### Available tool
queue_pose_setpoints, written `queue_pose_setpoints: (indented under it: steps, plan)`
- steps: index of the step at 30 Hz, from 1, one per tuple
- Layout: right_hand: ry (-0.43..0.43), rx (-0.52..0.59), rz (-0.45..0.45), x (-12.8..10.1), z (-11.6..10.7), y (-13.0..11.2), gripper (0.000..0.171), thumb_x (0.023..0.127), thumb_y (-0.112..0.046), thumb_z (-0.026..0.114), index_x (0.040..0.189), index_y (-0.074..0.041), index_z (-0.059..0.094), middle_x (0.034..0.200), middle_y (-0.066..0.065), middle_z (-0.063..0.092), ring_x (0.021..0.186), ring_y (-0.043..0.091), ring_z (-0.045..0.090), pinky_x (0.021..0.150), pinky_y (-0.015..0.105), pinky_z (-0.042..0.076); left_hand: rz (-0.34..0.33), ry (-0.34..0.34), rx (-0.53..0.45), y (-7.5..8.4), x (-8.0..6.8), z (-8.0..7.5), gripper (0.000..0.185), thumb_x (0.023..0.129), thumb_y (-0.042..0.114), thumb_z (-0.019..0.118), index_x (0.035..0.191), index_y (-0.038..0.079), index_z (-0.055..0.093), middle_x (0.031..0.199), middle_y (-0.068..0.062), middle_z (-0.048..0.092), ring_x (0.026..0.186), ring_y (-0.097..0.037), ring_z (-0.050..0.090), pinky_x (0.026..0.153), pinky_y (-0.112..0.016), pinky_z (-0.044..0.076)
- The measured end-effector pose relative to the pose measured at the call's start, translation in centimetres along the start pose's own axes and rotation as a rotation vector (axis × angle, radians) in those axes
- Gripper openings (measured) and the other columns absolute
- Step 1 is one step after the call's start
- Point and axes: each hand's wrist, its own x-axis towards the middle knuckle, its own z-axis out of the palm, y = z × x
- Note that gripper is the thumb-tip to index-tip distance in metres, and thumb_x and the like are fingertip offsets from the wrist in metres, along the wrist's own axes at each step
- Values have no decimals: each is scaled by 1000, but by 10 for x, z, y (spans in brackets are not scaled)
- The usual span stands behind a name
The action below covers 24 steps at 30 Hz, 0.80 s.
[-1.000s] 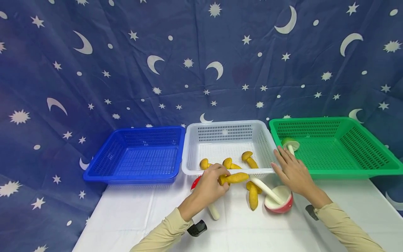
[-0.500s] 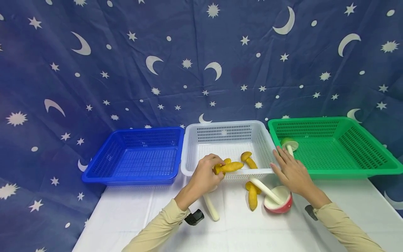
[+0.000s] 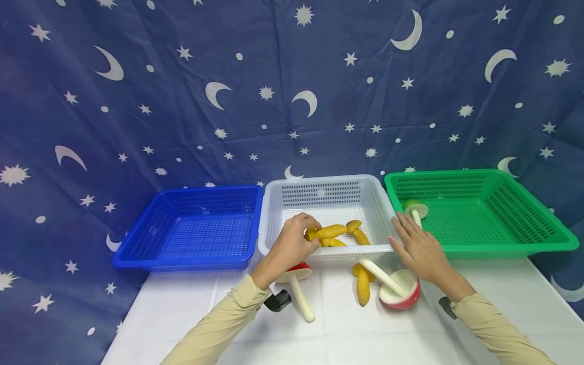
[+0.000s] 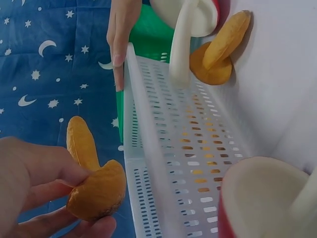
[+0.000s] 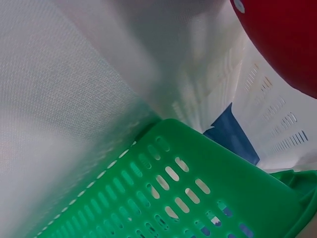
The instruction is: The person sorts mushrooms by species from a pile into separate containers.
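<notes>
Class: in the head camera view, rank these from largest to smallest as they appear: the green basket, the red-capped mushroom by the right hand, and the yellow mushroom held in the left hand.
1. green basket
2. red-capped mushroom
3. yellow mushroom, held by the left hand

None look alike in size.

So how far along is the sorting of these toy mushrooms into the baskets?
Partly done. Yellow toy mushrooms already lie in the white plastic basket, and a green-capped one in the green basket. The left hand holds another yellow mushroom over the white basket. Two red-capped mushrooms and two yellow ones remain on the table; the blue basket shows nothing inside.
</notes>
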Motion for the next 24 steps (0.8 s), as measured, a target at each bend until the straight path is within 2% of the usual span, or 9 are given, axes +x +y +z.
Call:
queue_pose_setpoints:
  steps: [9, 16, 24]
  plan:
    - [21, -12, -17, 1, 2, 1, 59, 98, -37, 44, 143, 0, 37, 151, 19, 27, 141, 33, 19, 91, 63, 36, -33, -42, 3, -9, 16, 1, 21, 71, -4, 70, 91, 2, 72, 93, -9, 65, 81, -21, 57, 71, -25, 49]
    - [18, -15, -13, 0, 1, 1, 59, 98, -38, 43, 143, 0, 37, 151, 19, 28, 141, 33, 20, 90, 64, 37, -75, -118, 50, -22, 29, 3, 20, 74, -3, 69, 94, 1, 71, 97, -10, 66, 79, -20, 58, 69, -23, 51]
    - [21, -8, -19, 1, 0, 1, 59, 98, -38, 44, 144, -1, 37, 151, 19, 28, 140, 34, 21, 92, 62, 37, -90, -222, 125, -42, 49, -5, 22, 73, -1, 71, 95, 2, 71, 98, -10, 65, 78, -19, 56, 66, -27, 49]
